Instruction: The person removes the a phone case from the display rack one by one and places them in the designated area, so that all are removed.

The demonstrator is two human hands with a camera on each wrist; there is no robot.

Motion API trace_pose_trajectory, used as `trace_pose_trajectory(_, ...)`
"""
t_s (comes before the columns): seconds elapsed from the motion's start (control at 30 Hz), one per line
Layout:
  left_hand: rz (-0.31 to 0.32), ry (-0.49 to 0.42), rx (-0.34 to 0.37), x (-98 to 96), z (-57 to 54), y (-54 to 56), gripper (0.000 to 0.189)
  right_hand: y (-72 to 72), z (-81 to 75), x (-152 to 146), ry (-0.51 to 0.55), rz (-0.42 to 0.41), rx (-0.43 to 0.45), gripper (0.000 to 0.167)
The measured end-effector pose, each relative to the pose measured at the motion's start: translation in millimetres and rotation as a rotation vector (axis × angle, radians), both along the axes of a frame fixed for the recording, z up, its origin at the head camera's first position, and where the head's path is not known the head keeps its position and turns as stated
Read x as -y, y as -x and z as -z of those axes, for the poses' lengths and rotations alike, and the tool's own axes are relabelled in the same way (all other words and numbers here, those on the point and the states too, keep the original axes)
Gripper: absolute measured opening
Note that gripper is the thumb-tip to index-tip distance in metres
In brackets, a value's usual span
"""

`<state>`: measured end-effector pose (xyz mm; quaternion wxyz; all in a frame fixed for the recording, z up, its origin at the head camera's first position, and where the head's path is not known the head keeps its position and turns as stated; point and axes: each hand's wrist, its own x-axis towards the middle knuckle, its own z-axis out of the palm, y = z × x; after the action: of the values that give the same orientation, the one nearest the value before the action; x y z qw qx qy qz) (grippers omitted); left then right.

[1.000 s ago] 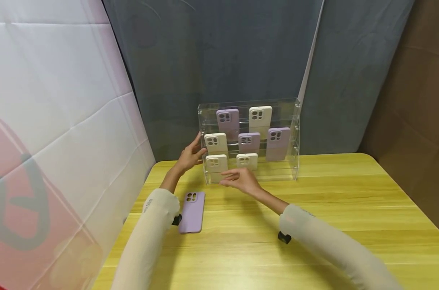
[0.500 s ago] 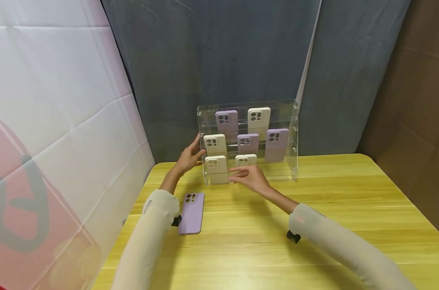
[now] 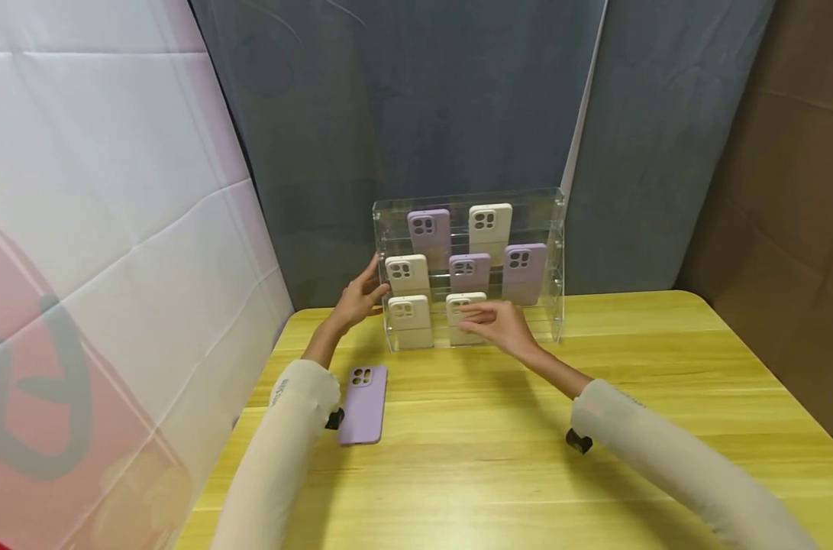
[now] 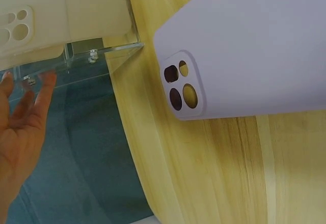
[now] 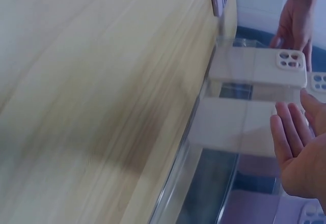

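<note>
A transparent acrylic display stand (image 3: 526, 325) holds white and purple phone cases in stepped rows. My left hand (image 3: 356, 300) is at its left side panel; in the left wrist view, the loosely spread fingers (image 4: 47, 84) reach that panel. Before the lower row, my right hand (image 3: 502, 327) overlaps a white phone case (image 3: 456, 334) near its camera cutouts. Straight fingers (image 5: 286, 132) show in the right wrist view, with nothing gripped. Left of that case, another white phone case (image 3: 411, 336) stands in the same row. A purple phone case (image 3: 364, 409) lies on the table near my left wrist.
The wood-grain table (image 3: 471, 473) extends in front of the stand. Behind it hangs a dark grey curtain (image 3: 471, 99). A white printed cloth (image 3: 114, 153) borders the left, a brown panel (image 3: 787, 191) the right.
My right hand has moved right, from the lower left white phone case to the white one beside it. The left hand stays at the stand's side.
</note>
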<state>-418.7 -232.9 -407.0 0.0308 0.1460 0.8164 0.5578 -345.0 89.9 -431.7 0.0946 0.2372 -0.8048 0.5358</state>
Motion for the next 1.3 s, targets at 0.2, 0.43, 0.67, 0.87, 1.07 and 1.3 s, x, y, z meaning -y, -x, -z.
trace_pose_trajectory(0.2, -0.007, -0.013, 0.035, -2.6, -5.2, -3.3, 0.078, 4.8, -1.4, -19, 0.001, 0.011, -0.015, 0.034)
trace_pose_trajectory(0.43, -0.016, 0.009, 0.015, -1.0, -0.7, 1.3, 0.077, 8.0, -5.6, -35, -0.028, 0.088, -0.043, 0.032)
trace_pose_trajectory(0.67, -0.021, 0.0, 0.015, -1.0, 1.6, 1.8, 0.077, 13.4, -6.9, -45, -0.059, 0.135, -0.053, 0.032)
trace_pose_trajectory(0.87, -0.02, -0.01, 0.031, -2.2, 0.6, 0.1, 0.077, 16.3, -6.4, -51, -0.062, 0.168, -0.07, 0.035)
trace_pose_trajectory(1.07, 0.001, -0.04, 0.076, -4.4, -6.2, -5.1, 0.077, 18.9, -3.7, -53, -0.062, 0.183, -0.075, 0.035)
trace_pose_trajectory(1.3, -0.015, -0.006, 0.037, -2.6, -2.2, 0.5, 0.077, 26.9, -4.1, -48, -0.027, 0.149, -0.034, 0.036)
